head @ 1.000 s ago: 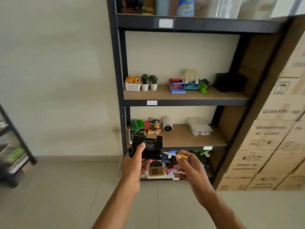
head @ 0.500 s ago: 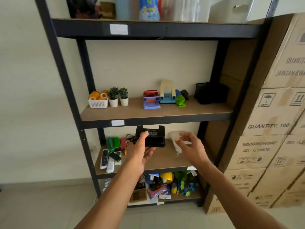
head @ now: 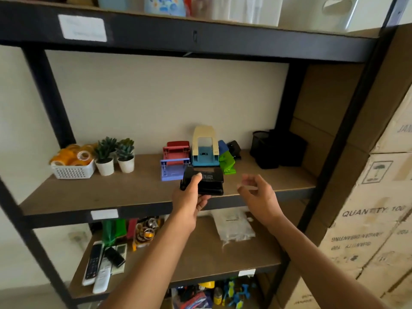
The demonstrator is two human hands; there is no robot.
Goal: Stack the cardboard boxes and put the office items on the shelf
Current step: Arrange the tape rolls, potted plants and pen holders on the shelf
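**Black hole punch held at the front edge of the middle shelf**

The left hand [head: 189, 195] is gripping a black hole punch [head: 207, 181], with the thumb on top and the fingers curling under it. The punch is sitting right over the front edge of the middle shelf board [head: 111, 192], in front of a purple hole punch [head: 171, 172] and a cream and blue hole punch [head: 205, 148]. It is hard to tell if it is touching the wood. The right hand [head: 256, 192] is floating just beside the punch, holding nothing, with its fingers loosely bent.

Behind, a red hole punch [head: 176, 150] is sitting at the back, and a green hole punch [head: 227, 163] is leaning on the right of the cream one. A small black hole punch [head: 234, 148] is sitting behind the green one. A black mesh pen holder [head: 267, 150] is standing near the right post. At the left end, a white basket of tape rolls [head: 71, 166] is sitting next to two little potted plants [head: 116, 157]. Bare wood is showing between the plants and the purple punch, and along the front of the board on the left.

Cardboard boxes [head: 379, 219] are stacking up on the right, close against the black shelf frame [head: 44, 85]. On the shelf below, remote controls [head: 98, 266] are lying at the left and a clear plastic bag [head: 234, 226] is lying to the right
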